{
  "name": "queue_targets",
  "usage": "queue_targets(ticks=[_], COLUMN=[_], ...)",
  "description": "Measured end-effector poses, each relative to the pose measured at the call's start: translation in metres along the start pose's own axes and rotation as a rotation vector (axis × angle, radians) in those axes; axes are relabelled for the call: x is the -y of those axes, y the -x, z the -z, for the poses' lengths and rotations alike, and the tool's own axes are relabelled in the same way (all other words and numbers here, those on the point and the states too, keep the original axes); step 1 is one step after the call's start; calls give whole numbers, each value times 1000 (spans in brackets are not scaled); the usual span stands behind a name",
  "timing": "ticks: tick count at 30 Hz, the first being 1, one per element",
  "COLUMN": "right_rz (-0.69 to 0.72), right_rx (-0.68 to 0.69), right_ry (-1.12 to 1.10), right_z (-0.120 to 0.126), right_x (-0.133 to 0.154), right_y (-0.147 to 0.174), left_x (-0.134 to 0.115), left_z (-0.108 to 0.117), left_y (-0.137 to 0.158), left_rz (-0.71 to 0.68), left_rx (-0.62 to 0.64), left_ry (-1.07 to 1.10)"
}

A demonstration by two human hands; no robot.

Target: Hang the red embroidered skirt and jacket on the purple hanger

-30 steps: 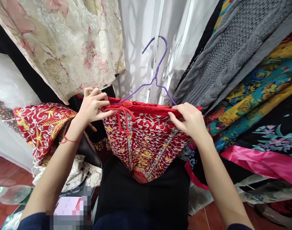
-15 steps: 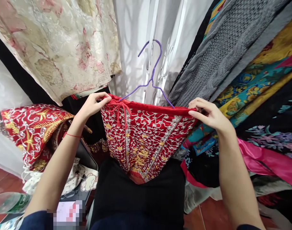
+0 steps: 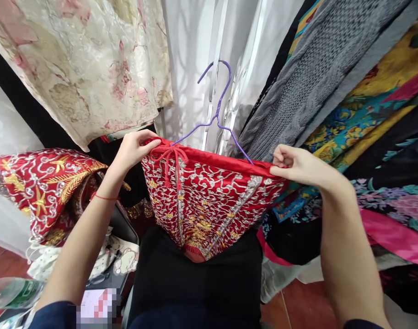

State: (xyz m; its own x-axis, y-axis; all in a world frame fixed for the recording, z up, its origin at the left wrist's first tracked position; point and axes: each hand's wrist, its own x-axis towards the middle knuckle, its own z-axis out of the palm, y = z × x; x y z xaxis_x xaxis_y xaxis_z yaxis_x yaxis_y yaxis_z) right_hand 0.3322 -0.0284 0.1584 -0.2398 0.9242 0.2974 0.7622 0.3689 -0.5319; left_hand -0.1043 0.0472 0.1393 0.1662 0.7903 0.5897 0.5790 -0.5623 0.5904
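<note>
A red skirt (image 3: 209,196) with silver and gold embroidery hangs over my black-clad lap, its waistband stretched sideways between my two hands. My left hand (image 3: 135,148) pinches the waistband's left end, beside a tied red drawstring bow (image 3: 173,155). At the other end, my right hand (image 3: 294,164) grips the waistband between thumb and curled fingers. A purple wire hanger (image 3: 216,114) stands behind, hook upward, with the ends of its lower arms tucked inside the waistband. The hanger's lower part is hidden by the cloth.
A cream floral cloth (image 3: 92,68) hangs at upper left, above another red embroidered piece (image 3: 47,196). Grey knitwear (image 3: 305,77) and patterned garments hang at right. A plastic bottle (image 3: 15,292) and a spotted cloth bag (image 3: 102,260) lie at lower left. White curtain (image 3: 188,59) hangs behind.
My right hand has shifted slightly right and down with its end of the waistband, which now slopes more. The hanger's right arm sits further in. My left hand has barely moved.
</note>
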Motion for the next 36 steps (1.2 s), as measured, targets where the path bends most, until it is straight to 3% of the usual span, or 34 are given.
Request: queue_targets(ticks=[3,6,9,11,18,22,28,36], right_rz=[-60,33,114,122,100,135,8,-37], right_rx=[248,238,26,-118,-707,-955,-762,-781], right_ry=[147,423,671,720,168,170,119,236], right_z=[13,15,4,-6,-28,-47,-84,-98], right_x=[5,14,20,20,4,9,-8,-17], right_y=[-13,-19,-13,-8,-28,-44,-34,-29], left_x=[-3,-7,-10,-10,-8,5,33,36], left_z=[-1,-5,-11,-13,-12,-17,-42,-61], left_y=[6,15,22,24,4,-7,4,10], left_rz=[5,35,46,45,-89,-86,16,100], left_rx=[-77,-163,-239,-288,-444,-460,-273,-412], left_ry=[-110,-254,-340,-341,-40,31,92,-8])
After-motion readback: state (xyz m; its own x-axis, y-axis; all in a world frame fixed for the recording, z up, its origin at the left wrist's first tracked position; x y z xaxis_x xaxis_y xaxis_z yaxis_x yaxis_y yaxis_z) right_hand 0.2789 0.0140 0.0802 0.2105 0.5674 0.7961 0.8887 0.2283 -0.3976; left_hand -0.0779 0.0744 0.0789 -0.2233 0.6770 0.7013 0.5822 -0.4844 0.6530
